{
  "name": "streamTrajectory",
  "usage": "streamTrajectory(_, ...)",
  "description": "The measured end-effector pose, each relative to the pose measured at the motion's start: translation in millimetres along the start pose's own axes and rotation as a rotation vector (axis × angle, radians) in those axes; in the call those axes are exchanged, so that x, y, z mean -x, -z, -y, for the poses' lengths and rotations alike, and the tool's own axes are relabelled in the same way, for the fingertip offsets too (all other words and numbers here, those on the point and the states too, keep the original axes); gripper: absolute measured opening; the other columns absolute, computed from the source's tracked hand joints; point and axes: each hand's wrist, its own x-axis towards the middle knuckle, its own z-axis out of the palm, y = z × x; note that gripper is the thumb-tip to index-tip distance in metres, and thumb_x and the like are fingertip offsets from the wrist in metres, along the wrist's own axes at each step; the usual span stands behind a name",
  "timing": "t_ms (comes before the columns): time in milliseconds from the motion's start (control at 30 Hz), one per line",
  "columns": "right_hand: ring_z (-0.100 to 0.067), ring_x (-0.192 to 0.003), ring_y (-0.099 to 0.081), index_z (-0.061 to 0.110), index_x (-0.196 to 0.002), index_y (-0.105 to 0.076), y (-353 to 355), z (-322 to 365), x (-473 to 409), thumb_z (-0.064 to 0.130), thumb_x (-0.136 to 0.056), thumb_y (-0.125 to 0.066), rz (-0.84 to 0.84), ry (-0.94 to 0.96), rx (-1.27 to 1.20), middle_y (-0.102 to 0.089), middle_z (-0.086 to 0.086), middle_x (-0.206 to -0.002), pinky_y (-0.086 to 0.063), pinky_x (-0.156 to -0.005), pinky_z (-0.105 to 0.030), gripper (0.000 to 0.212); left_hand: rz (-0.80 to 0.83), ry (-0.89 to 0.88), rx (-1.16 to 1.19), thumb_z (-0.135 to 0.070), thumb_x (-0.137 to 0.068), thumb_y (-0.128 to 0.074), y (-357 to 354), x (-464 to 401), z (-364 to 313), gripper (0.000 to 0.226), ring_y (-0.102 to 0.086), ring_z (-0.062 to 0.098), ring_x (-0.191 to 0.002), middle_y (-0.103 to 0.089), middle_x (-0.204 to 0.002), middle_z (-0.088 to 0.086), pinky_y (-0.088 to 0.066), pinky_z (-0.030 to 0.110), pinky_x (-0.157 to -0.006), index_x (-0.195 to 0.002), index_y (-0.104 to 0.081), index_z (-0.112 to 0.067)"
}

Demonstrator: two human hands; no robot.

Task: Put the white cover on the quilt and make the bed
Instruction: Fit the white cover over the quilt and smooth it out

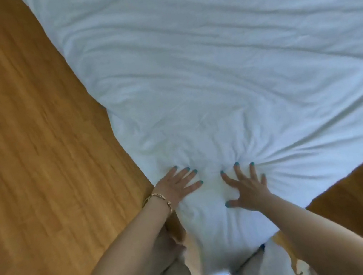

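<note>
Wood-grain flooring is framing both sides of the bed as we are working at its near corner, where the white cover, with the quilt presumably inside it, is lying spread across the mattress and running out of view at the top and right. We are pressing our left hand, a gold bracelet at its wrist, flat on the fabric near the floor-side edge, fingers straight and fanned, gripping nothing. We are laying our right hand just beside it, fingers splayed and fingertips digging into the cloth, so that creases are radiating outward from them.

We are judging the risk to be here at the corner: pushing down and outward could bunch the filling rather than flatten it, leaving a lump under the cover. Long wrinkles are crossing the middle of the bed, and smoothing only this end could drive them further up. The corner is hanging over the mattress edge toward our legs, so a hard sweep could drag the whole cover off square.
</note>
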Motion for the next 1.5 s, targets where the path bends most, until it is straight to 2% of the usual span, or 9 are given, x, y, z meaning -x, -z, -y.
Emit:
streamTrajectory(100, -0.037, -0.146, 0.020, 0.055, -0.148, 0.007, -14.1, 30.2, 4.1, 0.051, -0.088, -0.061, -0.180, -0.211, -0.036, 0.018, 0.008, -0.161, -0.004, -0.106, -0.076, 0.091, -0.383, -0.200, -0.116, -0.005, -0.095, -0.036, -18.0, -10.7, 29.0, 0.064, -0.021, 0.021, -0.147, -0.018, -0.161, 0.002, -0.011, 0.043, -0.119, -0.153, -0.022, -0.029)
streamTrajectory(200, -0.030, -0.149, 0.005, 0.047, -0.152, -0.007, -36.8, 82.0, 19.3, 0.016, -0.094, -0.055, -0.396, -0.422, -0.203, 0.003, 0.003, -0.163, -0.007, -0.109, -0.073, 0.081, -0.437, -0.360, -0.151, -0.014, -0.072, -0.063, -27.9, 0.8, 40.9, 0.030, -0.068, 0.022, -0.097, -0.071, -0.102, -0.002, -0.037, 0.034, -0.091, -0.097, -0.075, -0.026)
streamTrajectory(400, -0.036, -0.106, -0.057, 0.015, -0.115, -0.066, -123.7, 170.6, 64.2, 0.024, -0.076, -0.079, -0.818, -0.579, -0.601, -0.060, -0.009, -0.115, -0.048, -0.092, -0.052, 0.042, -0.511, -0.544, -0.198, -0.018, -0.048, -0.082, -32.4, 13.9, 33.5, 0.031, -0.057, 0.016, -0.068, -0.058, -0.072, -0.009, -0.044, 0.024, -0.062, -0.072, -0.066, -0.028)
streamTrajectory(733, -0.021, -0.047, -0.048, 0.017, -0.055, -0.053, -174.2, 175.3, 59.8, 0.000, -0.036, -0.092, -0.940, -0.594, -0.398, -0.046, 0.004, -0.051, -0.033, -0.047, -0.025, 0.047, -0.751, -0.396, 0.159, 0.001, -0.035, -0.090, -54.7, 8.7, 23.6, 0.047, -0.055, 0.018, -0.058, -0.052, -0.060, -0.007, -0.035, 0.020, -0.064, -0.056, -0.054, -0.021)
streamTrajectory(900, -0.025, -0.052, -0.056, 0.014, -0.062, -0.061, -196.5, 182.5, 79.4, -0.003, -0.053, -0.083, -1.153, -0.623, -0.497, -0.061, 0.004, -0.060, -0.047, -0.056, -0.027, 0.030, -0.837, -0.372, 0.299, -0.004, -0.046, -0.094, -61.9, 37.0, 18.0, 0.041, -0.054, 0.012, -0.052, -0.057, -0.056, -0.013, -0.024, 0.012, -0.066, -0.056, -0.058, -0.023)
streamTrajectory(1000, -0.022, -0.058, -0.047, 0.013, -0.073, -0.067, -196.2, 181.1, 91.2, -0.001, -0.060, -0.071, -1.257, -0.677, -0.507, -0.061, 0.009, -0.057, -0.029, -0.041, -0.016, 0.019, -0.905, -0.331, 0.278, -0.012, -0.049, -0.095, -52.2, 54.5, 12.6, 0.040, -0.052, 0.008, -0.048, -0.056, -0.053, -0.014, -0.036, 0.012, -0.066, -0.056, -0.058, -0.025)
streamTrajectory(1133, -0.016, -0.073, -0.040, 0.009, -0.090, -0.070, -189.8, 180.4, 111.4, -0.002, -0.070, -0.049, -1.414, -0.595, -0.377, -0.061, 0.008, -0.063, -0.047, -0.046, -0.027, 0.030, -0.961, -0.403, 0.273, 0.002, -0.065, -0.083, -46.5, 63.7, 6.5, 0.042, -0.044, 0.013, -0.053, -0.043, -0.060, -0.014, -0.049, 0.028, -0.078, -0.067, -0.049, -0.022)
streamTrajectory(1300, -0.019, -0.050, -0.027, 0.015, -0.084, -0.043, -158.1, 178.5, 120.1, -0.021, -0.052, -0.060, -1.237, -0.669, -0.542, -0.033, 0.008, -0.060, -0.011, -0.038, -0.022, 0.052, -0.888, -0.215, 0.308, -0.001, -0.080, -0.073, -25.4, 69.6, -6.7, 0.026, -0.035, 0.021, -0.047, -0.038, -0.054, -0.004, -0.032, 0.026, -0.046, -0.080, -0.049, -0.012)
streamTrajectory(1500, -0.025, -0.078, -0.047, 0.019, -0.112, -0.035, -157.0, 179.5, 119.5, 0.004, -0.092, -0.032, -0.845, -0.563, -0.810, -0.050, -0.002, -0.095, -0.035, -0.062, -0.034, 0.025, -0.555, -0.227, 0.213, -0.003, -0.096, -0.038, -26.5, 59.2, -10.8, 0.014, -0.054, 0.027, -0.074, -0.056, -0.091, 0.007, -0.038, 0.033, -0.059, -0.104, -0.035, -0.014)
